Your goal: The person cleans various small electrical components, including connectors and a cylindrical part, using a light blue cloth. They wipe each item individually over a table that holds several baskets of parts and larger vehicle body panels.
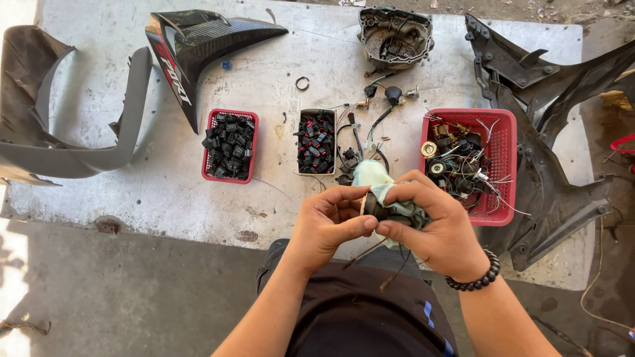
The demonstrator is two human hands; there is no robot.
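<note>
Both hands meet just above the near edge of the desk (pixel 132 192), over the person's lap. The left hand (pixel 329 221) is curled, thumb and fingers closed on a small round dark part (pixel 372 205) with a metal rim, and steadies it from the side. The right hand (pixel 433 225) is closed around a pale green cloth (pixel 380 182) and presses it against the same part, so the cloth wraps one face while the other hand gives it something to push against. 2 thin wires (pixel 397 271) hang from the part down toward the lap, left free, clear of the grip. A black bead bracelet (pixel 477 277) sits on the right wrist.

The desk behind is laid out by kind: a small red basket (pixel 206 149) of black plugs on the left, a box of red and black switches (pixel 316 142) in the middle, and a larger red basket (pixel 503 165) of wired parts on the right, just beside the right hand. Loose black wires (pixel 360 135) lie between the middle box and the cloth. Black motorbike body panels (pixel 73 112) rest at the outer edges, and a metal engine cover (pixel 395 36) sits at the far side.
</note>
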